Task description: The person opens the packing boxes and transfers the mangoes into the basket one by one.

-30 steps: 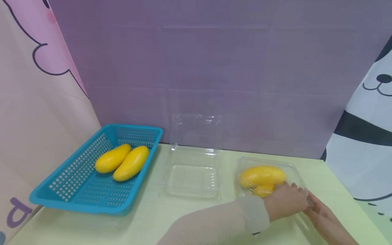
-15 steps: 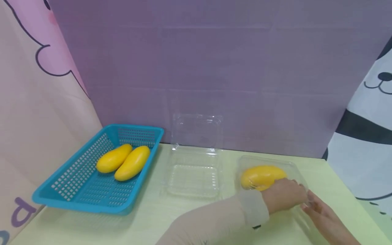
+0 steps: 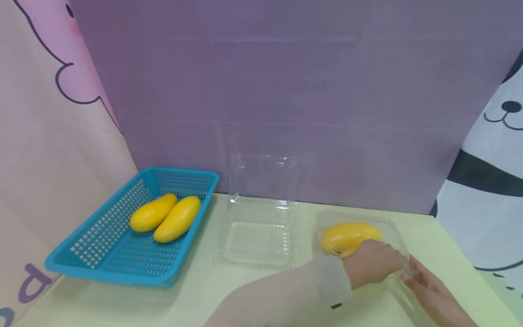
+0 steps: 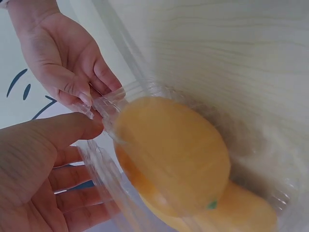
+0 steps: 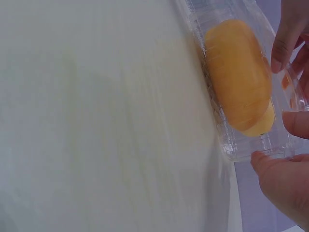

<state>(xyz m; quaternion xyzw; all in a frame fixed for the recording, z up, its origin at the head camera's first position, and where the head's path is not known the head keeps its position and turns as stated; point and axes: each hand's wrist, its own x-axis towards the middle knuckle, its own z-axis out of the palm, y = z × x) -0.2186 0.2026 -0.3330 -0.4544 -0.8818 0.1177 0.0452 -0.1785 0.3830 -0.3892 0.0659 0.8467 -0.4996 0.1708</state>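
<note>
At the right of the table, a clear plastic clamshell container holds two yellow mangoes, one partly behind the other in the left wrist view. Its lid lies over the fruit. My left hand reaches across the front of the box and grips its right-hand edge, the thumb on one side of the plastic and the fingers on the other. Close beside it, my right hand pinches the corner of the same edge between thumb and fingers. From the head view, my left hand and sleeve hide the box's near side.
A second clear clamshell stands open at mid-table, its lid raised toward the purple backdrop. On the left sits a blue plastic basket with two more mangoes inside. Printed curtains flank the table at both sides.
My left hand has shifted slightly left and toward me along the box edge, covering more of the nearer mango. The right hand stays at the corner. Basket and open clamshell are unmoved.
</note>
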